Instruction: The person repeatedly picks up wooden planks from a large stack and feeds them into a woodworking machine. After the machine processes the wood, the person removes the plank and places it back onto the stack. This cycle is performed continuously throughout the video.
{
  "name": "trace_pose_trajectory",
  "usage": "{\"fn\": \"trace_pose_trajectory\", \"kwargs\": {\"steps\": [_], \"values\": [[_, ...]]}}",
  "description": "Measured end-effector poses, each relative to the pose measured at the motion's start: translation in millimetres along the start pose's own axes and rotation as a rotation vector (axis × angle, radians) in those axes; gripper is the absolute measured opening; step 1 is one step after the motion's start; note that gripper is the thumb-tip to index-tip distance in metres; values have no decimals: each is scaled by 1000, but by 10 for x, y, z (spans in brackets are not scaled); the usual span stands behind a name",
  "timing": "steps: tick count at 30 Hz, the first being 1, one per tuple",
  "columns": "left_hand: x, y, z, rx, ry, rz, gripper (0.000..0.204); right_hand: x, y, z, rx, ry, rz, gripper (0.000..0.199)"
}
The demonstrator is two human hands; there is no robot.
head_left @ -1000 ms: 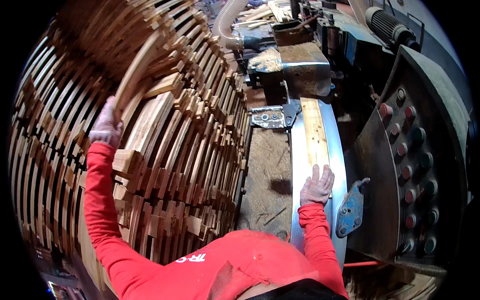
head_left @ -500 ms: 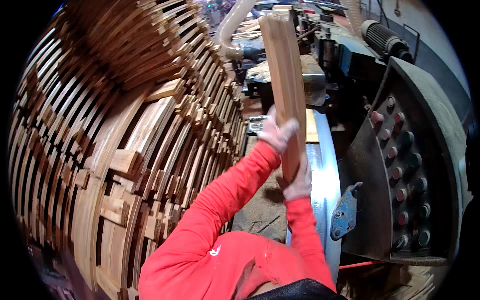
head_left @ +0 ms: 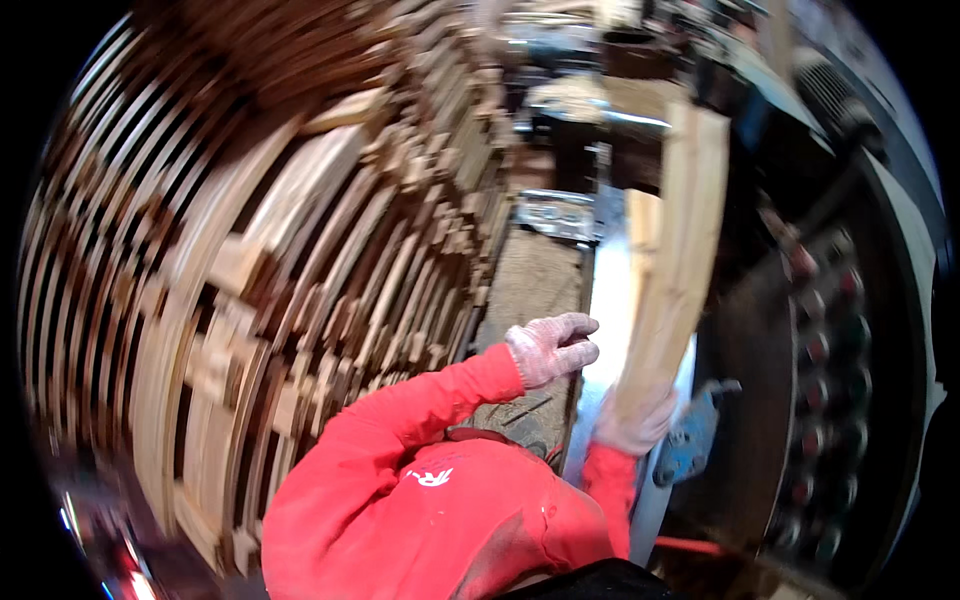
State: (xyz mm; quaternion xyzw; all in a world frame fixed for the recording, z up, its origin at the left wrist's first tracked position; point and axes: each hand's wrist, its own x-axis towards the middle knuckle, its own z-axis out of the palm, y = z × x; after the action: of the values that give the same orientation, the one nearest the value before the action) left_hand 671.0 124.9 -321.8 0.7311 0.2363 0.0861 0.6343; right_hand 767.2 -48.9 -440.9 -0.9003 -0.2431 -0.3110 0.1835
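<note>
Head view: shift from 2 hands to 1 on the curved board point(head_left: 690, 215), now slanting over the metal bed point(head_left: 608, 315), lower end gripped by the right hand point(head_left: 640, 420), with left hand point(head_left: 553, 350) loosely spread nearby, leaving steering one-handed to 1 grip.

- The curved plank point(head_left: 682, 250) is made of pale, matt wood, its grain shown lengthwise.
- The shorter-looking board point(head_left: 643, 212) beyond it is also seen as matt, yellowish wood.
- The machine bed point(head_left: 608, 315) is surfaced in smooth, glossy metal, by which light is strongly reflected.
- The left hand point(head_left: 552, 350) and right hand point(head_left: 638, 422) are covered in thin, matt, cloth-like gloves.
- The sweatshirt point(head_left: 420, 500) is made of soft, matt red cloth.
- The stacked slats point(head_left: 300, 290) at left are seen as unpainted wood, roughly ended.
- The bracket point(head_left: 690, 448) at near right is coated in scuffed blue paint.
- The far chip heap point(head_left: 568, 98) is formed of rough wood shavings.
</note>
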Motion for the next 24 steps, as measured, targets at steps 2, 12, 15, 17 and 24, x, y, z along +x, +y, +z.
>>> {"fn": "trace_pose_trajectory", "kwargs": {"steps": [2, 12, 15, 17, 24], "values": [[-433, 269, -295, 23, 219, 177, 47, 379, -77, 988, -231, -308, 351, 78], [-4465, -365, -2951, -987, 2099, 689, 61, 1076, -690, 809, 151, -256, 287, 59], [-4961, -754, -3385, -940, 2305, 179, 68, 341, -186, 833, 216, -201, 105, 67], [-5142, -1028, -3577, -603, 2392, -61, 67, -60, -118, 37, -26, -233, -98, 69], [-5331, -572, -3331, 171, 2666, -507, 69, -844, 328, -780, 177, -317, -191, 59]]}}
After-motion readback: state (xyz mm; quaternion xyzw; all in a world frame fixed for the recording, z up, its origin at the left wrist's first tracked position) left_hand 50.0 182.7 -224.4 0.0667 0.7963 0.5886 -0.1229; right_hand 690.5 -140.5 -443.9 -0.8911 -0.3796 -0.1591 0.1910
